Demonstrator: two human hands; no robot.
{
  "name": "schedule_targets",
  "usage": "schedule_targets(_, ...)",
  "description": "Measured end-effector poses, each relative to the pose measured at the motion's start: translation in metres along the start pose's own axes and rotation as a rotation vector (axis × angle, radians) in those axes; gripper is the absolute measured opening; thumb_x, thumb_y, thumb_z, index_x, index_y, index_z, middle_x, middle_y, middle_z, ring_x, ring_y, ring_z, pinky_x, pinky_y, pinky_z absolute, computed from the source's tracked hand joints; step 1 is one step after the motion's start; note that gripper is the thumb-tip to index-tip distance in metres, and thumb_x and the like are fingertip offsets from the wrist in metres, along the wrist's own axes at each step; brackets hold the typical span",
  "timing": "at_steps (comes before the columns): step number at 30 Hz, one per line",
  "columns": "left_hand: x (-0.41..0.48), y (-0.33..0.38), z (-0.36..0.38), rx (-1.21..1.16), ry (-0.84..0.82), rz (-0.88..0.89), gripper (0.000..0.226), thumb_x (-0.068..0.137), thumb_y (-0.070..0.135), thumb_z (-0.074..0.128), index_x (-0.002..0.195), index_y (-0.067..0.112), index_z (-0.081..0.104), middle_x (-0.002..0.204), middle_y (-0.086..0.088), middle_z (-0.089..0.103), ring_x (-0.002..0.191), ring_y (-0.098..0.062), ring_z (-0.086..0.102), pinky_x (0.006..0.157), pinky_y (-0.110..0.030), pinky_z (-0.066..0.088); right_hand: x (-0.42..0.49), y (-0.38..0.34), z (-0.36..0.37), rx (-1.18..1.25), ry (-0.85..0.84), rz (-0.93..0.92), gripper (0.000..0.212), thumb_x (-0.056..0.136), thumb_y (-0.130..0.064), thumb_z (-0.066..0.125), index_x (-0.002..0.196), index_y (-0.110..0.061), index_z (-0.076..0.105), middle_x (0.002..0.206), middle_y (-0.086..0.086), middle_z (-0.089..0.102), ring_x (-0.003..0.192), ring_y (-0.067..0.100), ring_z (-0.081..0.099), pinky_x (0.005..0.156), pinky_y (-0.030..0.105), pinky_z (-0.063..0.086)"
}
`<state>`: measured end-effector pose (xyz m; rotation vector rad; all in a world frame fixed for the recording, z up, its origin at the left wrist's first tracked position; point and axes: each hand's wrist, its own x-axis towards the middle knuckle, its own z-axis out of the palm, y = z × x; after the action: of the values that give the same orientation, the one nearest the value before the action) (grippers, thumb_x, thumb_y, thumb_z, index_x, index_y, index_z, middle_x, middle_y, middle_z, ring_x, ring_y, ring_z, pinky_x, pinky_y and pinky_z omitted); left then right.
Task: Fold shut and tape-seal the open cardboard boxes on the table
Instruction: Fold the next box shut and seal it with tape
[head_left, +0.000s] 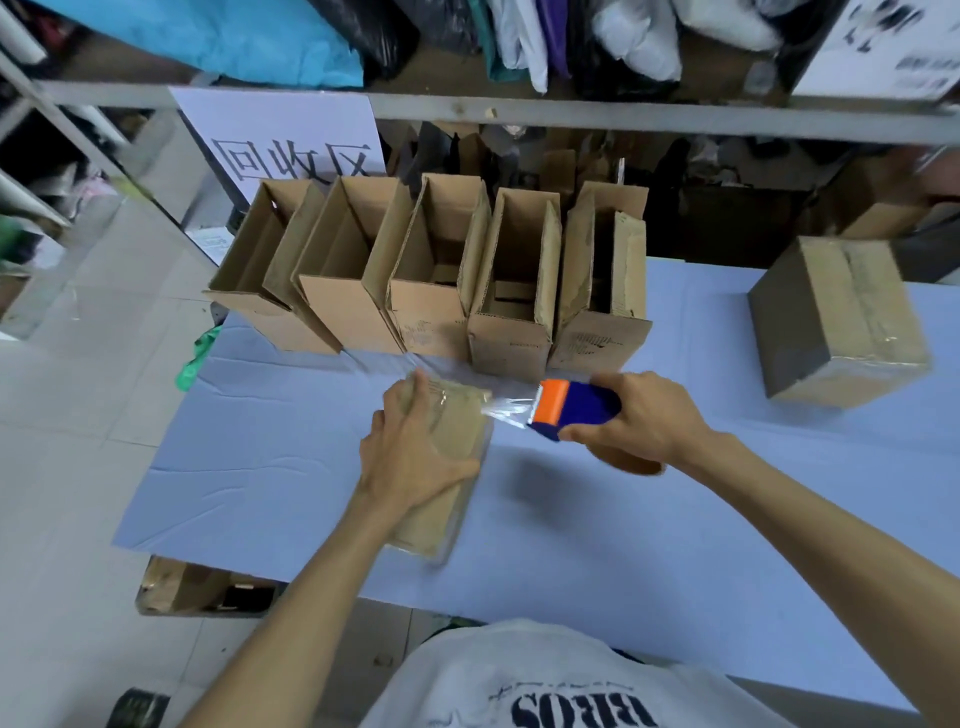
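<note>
- Pale blue cloth covers the worktop (270, 467), with a cluttered shelf rack (571, 111) and a white sign (291, 140) behind it.
- At the middle of the worktop lies a small flat box (436, 519), its flaps folded shut and its top glossy with clear tape.
- The left hand (410, 457) presses on it, fingers laid flat.
- The right hand (644, 415) has its fingers wrapped around an orange and blue tape dispenser (571, 408), just right of the box.
- A tape strip (506, 410) stretches from box to dispenser.
- Five open boxes (511, 343) stand in a row along the far edge, flaps up; their contents cannot be made out.
- A taped box (852, 322) sits well apart on the right.
</note>
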<state>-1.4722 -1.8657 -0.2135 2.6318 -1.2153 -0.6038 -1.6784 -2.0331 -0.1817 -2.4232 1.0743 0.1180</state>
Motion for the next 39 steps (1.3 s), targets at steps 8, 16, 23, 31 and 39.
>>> schedule_targets(8, -0.008, 0.003, 0.011, 0.046, 0.071, 0.08, 0.125, 0.06, 0.063, 0.073, 0.155, 0.025, 0.0, 0.154, -0.003, 0.013, 0.127, -0.029, 0.035, 0.093, -0.041, 0.044, 0.008, -0.009, 0.01, -0.219, -0.025, -0.006, 0.056, 0.07, -0.073, 0.065, 0.1, -0.027, 0.054, 0.094, -0.006, 0.065, 0.077, 0.017, 0.054, 0.061, 0.027, 0.038)
schedule_targets(16, -0.006, 0.001, 0.015, 0.02, 0.097, 0.079, 0.125, 0.06, 0.062, 0.072, 0.155, 0.023, 0.001, 0.154, -0.005, 0.012, 0.13, -0.026, 0.032, 0.097, -0.039, 0.04, 0.043, -0.061, 0.019, -0.385, -0.055, 0.039, 0.047, 0.07, -0.057, 0.073, 0.089, -0.02, 0.05, 0.087, 0.003, 0.059, 0.075, 0.025, 0.053, 0.061, 0.029, 0.036)
schedule_targets(23, -0.007, 0.004, 0.018, 0.032, 0.075, 0.142, 0.124, 0.058, 0.062, 0.069, 0.154, 0.025, 0.0, 0.157, -0.002, 0.009, 0.132, -0.024, 0.03, 0.1, -0.037, 0.037, 0.04, -0.041, 0.069, -0.505, -0.028, 0.107, 0.026, 0.091, -0.028, 0.057, 0.113, -0.015, 0.053, 0.108, 0.006, 0.065, 0.097, 0.025, 0.064, 0.066, 0.03, 0.035)
schedule_targets(31, -0.007, 0.002, 0.021, 0.035, 0.115, 0.149, 0.122, 0.06, 0.067, 0.068, 0.155, 0.023, 0.005, 0.156, -0.004, 0.014, 0.129, -0.025, 0.032, 0.097, -0.037, 0.039, 0.021, 0.01, 0.086, -0.454, 0.093, 0.343, 0.053, 0.09, 0.001, 0.049, 0.138, 0.001, 0.028, 0.113, 0.02, 0.053, 0.098, 0.035, 0.055, 0.075, 0.04, 0.046)
schedule_targets(39, -0.006, 0.003, 0.022, 0.018, 0.115, 0.141, 0.123, 0.059, 0.066, 0.067, 0.155, 0.025, 0.004, 0.155, -0.004, 0.015, 0.129, -0.024, 0.032, 0.097, -0.037, 0.039, 0.009, 0.037, 0.101, -0.026, 0.081, 0.303, 0.033, 0.083, 0.002, 0.054, 0.113, -0.003, 0.042, 0.096, 0.021, 0.056, 0.076, 0.032, 0.05, 0.057, 0.037, 0.037)
